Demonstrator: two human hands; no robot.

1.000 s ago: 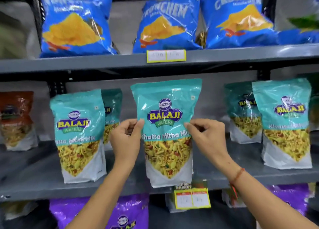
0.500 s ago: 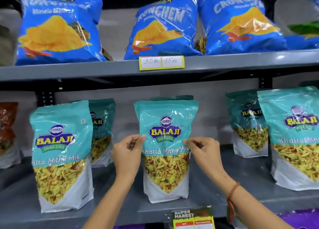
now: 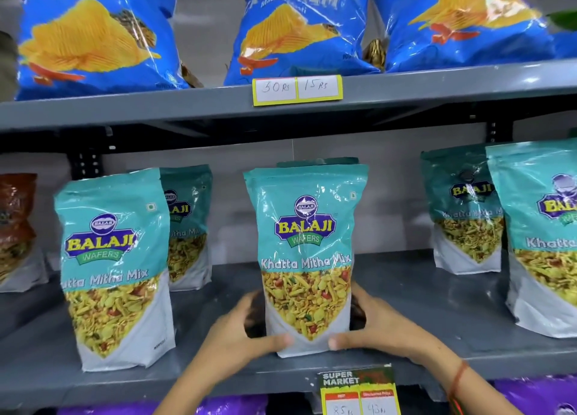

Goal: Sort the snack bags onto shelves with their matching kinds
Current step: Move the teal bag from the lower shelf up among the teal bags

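Shelf point(image 3: 437, 330) space around the upright teal pouch point(image 3: 307, 258), held low at both sides by the left hand point(image 3: 240, 333) and right hand point(image 3: 374, 327), is shared with matching pouches left point(image 3: 115, 267) and right point(image 3: 543, 236). "BALAJI WAFERS Khatta Mitha Mix" is printed on it. Another pouch behind is mostly hidden. Blue "CRUNCHEM" bags point(image 3: 299, 33) above are cropped.

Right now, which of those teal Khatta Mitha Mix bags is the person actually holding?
The middle teal bag, standing at the shelf's front. The left hand and right hand clasp its lower corners; the other teal bags stand untouched to either side.
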